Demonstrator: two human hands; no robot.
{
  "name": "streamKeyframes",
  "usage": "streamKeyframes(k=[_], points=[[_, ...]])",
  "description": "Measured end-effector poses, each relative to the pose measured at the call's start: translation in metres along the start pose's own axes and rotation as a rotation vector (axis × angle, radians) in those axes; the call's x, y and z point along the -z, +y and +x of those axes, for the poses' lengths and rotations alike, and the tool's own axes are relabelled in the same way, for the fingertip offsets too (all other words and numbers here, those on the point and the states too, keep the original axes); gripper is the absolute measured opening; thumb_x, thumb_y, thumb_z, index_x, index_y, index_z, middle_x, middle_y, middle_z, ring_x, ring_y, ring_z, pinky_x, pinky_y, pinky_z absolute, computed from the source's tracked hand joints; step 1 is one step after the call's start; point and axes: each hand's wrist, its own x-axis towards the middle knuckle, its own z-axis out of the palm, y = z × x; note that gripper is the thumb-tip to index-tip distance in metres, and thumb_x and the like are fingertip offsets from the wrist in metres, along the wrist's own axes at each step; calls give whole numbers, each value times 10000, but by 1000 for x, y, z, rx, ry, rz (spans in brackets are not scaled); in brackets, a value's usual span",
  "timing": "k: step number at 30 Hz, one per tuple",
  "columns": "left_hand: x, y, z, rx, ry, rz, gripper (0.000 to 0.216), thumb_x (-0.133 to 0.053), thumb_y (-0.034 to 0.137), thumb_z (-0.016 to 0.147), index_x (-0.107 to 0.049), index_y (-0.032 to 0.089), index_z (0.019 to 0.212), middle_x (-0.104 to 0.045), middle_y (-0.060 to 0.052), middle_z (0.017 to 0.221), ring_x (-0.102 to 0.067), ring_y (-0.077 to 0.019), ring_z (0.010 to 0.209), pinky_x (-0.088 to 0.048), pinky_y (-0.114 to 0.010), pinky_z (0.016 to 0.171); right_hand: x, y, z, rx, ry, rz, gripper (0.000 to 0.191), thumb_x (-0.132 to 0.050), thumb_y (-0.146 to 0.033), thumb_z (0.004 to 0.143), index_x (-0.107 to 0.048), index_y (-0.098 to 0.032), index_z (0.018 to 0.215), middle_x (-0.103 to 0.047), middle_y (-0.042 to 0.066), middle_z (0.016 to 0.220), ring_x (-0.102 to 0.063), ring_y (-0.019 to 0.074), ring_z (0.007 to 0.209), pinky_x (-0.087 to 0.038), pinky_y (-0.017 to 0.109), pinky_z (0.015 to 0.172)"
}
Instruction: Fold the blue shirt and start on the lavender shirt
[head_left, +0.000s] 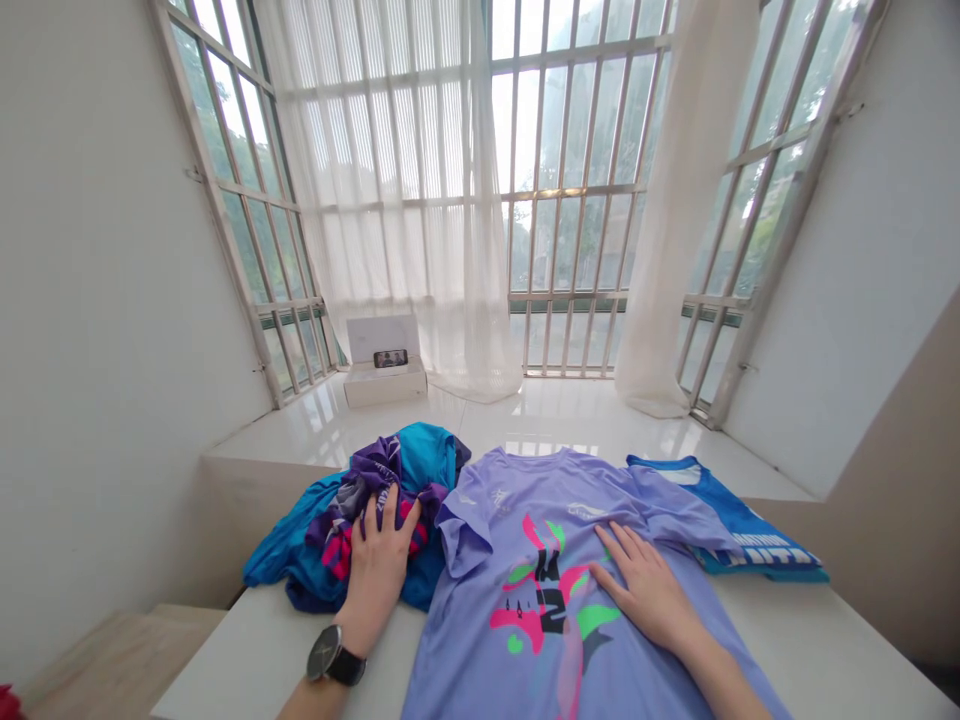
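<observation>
Spread flat across the middle of the white table (825,640), the lavender T-shirt (525,520) lies face up with its pink, green and black print showing; its collar points toward the window and its hem runs off the bottom of the view, so the near edge of the table cannot be seen there. The right hand (649,590) rests palm down on the shirt's chest, fingers straight and slightly fanned, gripping nothing. The left hand (379,565), with a black wristwatch (334,658) on its wrist, lies flat with its fingers apart on a crumpled pile of clothes (360,510) in teal, purple and pink, just beside the shirt's left sleeve and touching it. That pile reaches the table's left edge, where teal cloth hangs over. On the far right a folded blue shirt (742,535) lies beside the lavender one, its corner near the right edge. Bare tabletop shows at the near left and near right. Beyond the table, a glossy white bay-window ledge (570,410) carries an open white box (384,365) with a phone (391,358) propped in it, sheer curtains (420,180) and barred windows (570,200) behind.
</observation>
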Motion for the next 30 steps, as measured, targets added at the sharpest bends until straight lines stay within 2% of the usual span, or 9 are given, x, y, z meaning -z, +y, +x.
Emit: streamKeyframes(k=[3,7,11,14,17,21,24,27,30], points=[[-1,0,-3,-36,-58,-64,766,-609,77,768,-452,309,1480,-234,-143,1617,-208,-458,1448,-264,-622,1113,-1,1,0,1,9,14,728,-349,-676,918,-398,-257,1511,-348,74,1600,-272,286,1487,-242,471,1212],[11,-25,9,-71,-119,-294,674,-623,428,839,-450,299,1478,-261,-109,1605,-230,-398,1458,-293,-549,1135,-2,2,0,9,23,24,727,-354,-675,918,-405,-255,1508,-352,75,1599,-278,288,1484,-245,465,1212],[13,-42,18,202,41,-258,777,-532,655,841,-405,261,1498,-298,-145,1574,-218,-405,1455,-240,-611,1132,-2,3,0,13,12,15,730,-340,-673,922,-396,-248,1513,-338,84,1604,-276,283,1485,-244,469,1211],[3,-42,19,378,-120,-273,982,-551,768,749,-277,274,1552,-214,-193,1600,-243,-499,1420,-268,-725,1034,-2,3,-1,16,18,17,737,-327,-683,921,-396,-249,1513,-343,81,1602,-274,281,1486,-242,470,1212],[-7,-39,19,345,-247,-358,987,-550,741,756,-238,262,1561,-248,-206,1577,-396,-474,1350,-338,-665,1029,-3,3,-1,15,28,30,740,-329,-692,917,-406,-254,1508,-358,77,1596,-282,283,1483,-249,465,1211],[-13,-41,18,247,-172,-460,981,-609,626,753,-263,158,1542,-336,-225,1504,-473,-397,1322,-429,-471,1037,-6,4,0,13,32,30,740,-354,-691,909,-418,-253,1502,-367,81,1591,-300,293,1474,-262,469,1204],[-10,-49,16,179,-142,-531,1002,-619,643,744,-278,124,1530,-359,-217,1495,-427,-365,1371,-412,-418,1072,-8,6,1,19,40,21,741,-349,-687,909,-420,-247,1501,-368,90,1589,-305,295,1472,-262,476,1202],[-1,-62,17,139,-156,-559,934,-541,715,790,-346,146,1506,-401,-190,1498,-399,-349,1394,-370,-423,1110,-10,8,2,28,32,6,747,-332,-685,910,-414,-240,1504,-365,95,1590,-309,296,1470,-267,485,1197],[6,-75,22,283,-79,-422,913,-467,776,805,-357,204,1508,-407,-190,1513,-368,-414,1392,-282,-572,1122,-10,9,2,32,26,-3,755,-331,-684,907,-415,-228,1503,-367,96,1588,-310,296,1470,-274,487,1193]])
